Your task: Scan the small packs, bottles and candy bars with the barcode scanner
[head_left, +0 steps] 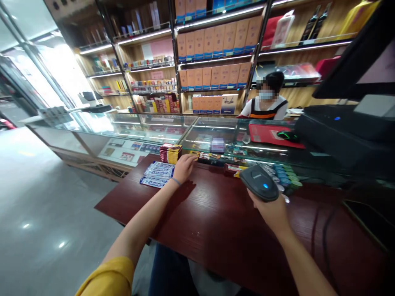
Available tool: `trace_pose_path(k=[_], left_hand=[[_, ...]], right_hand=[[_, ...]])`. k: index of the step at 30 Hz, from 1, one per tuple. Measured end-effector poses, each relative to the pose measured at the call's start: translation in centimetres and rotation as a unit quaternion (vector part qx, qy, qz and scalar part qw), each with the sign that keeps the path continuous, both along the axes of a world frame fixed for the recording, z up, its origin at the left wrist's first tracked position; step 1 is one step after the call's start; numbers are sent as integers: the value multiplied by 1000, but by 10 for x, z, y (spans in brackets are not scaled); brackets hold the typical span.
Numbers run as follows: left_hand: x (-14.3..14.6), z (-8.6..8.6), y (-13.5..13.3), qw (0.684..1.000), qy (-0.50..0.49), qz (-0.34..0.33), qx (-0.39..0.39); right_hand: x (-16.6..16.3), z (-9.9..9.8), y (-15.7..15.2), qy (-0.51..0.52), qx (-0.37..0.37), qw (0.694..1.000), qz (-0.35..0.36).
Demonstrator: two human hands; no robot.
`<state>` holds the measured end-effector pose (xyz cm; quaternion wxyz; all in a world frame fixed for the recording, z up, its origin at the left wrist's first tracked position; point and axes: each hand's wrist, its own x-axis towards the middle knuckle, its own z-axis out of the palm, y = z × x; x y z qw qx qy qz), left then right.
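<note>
Maroon tabletop [206, 205], rounded black scanner [257, 181] in right hand [274, 211], blue light [266, 186]

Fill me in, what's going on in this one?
A person at a dark red wooden table grips a black handheld scanner with a glowing blue light in the right hand. The left hand is near the table's far edge, beside a stack of maroon-and-yellow packets and flat blue-and-white packets; whether its fingertips hold anything is unclear. Behind the clear glass counter is another person.
</note>
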<state>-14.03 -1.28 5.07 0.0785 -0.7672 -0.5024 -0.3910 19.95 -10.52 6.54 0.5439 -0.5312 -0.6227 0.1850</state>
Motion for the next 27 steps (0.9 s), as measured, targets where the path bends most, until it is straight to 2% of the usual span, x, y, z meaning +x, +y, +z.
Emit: trace_pose_path(k=[3, 6, 11, 18, 22, 27], left_hand=[[-39, 7, 0, 997, 24, 76, 4], [-70, 12, 2, 990, 60, 125, -7], [-100, 17, 14, 978, 116, 170, -41], [-108, 5, 27, 968, 143, 186, -89], [-102, -2, 21, 966, 132, 212, -59], [-96, 4, 13, 964, 118, 236, -47]], right_hand=[[-7, -13, 4, 6, -5, 1000, 19], [-14, -24, 6, 21, -1, 999, 29], [-27, -25, -1, -1, -32, 998, 58], [-40, -12, -19, -85, -87, 989, 82], [-40, -12, -19, -99, -88, 987, 91], [-37, -17, -15, -96, -84, 988, 90]])
